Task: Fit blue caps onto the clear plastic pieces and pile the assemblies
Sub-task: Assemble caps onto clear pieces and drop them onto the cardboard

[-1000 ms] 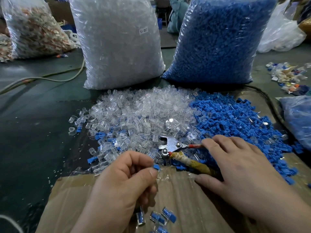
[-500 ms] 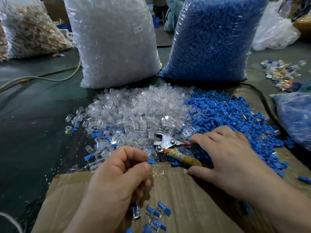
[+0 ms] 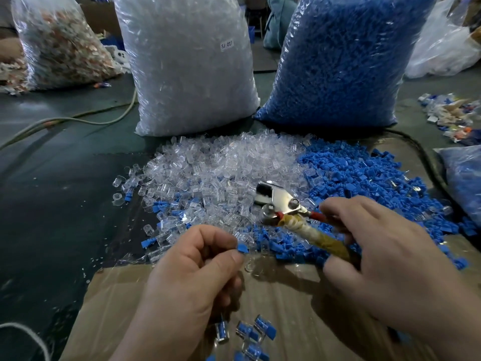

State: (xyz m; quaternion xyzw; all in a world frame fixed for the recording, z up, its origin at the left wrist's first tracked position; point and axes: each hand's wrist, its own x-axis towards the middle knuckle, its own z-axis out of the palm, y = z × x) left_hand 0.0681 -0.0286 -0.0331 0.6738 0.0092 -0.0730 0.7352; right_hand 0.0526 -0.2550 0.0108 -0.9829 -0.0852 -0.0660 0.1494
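Blue cap pinched by left hand; right hand seemingly grips pliers; label reads "SJ 017".

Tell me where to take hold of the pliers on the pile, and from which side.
Grip the pliers by their handles, one cloth-wrapped, one red, coming from the near right: they point toward the right hand, whose fingers curl around them, while the shiny head faces away over the clear pieces.

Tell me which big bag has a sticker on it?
The middle, clear-filled bag: a white sticker sits near its top. The blue-filled bag shows none.
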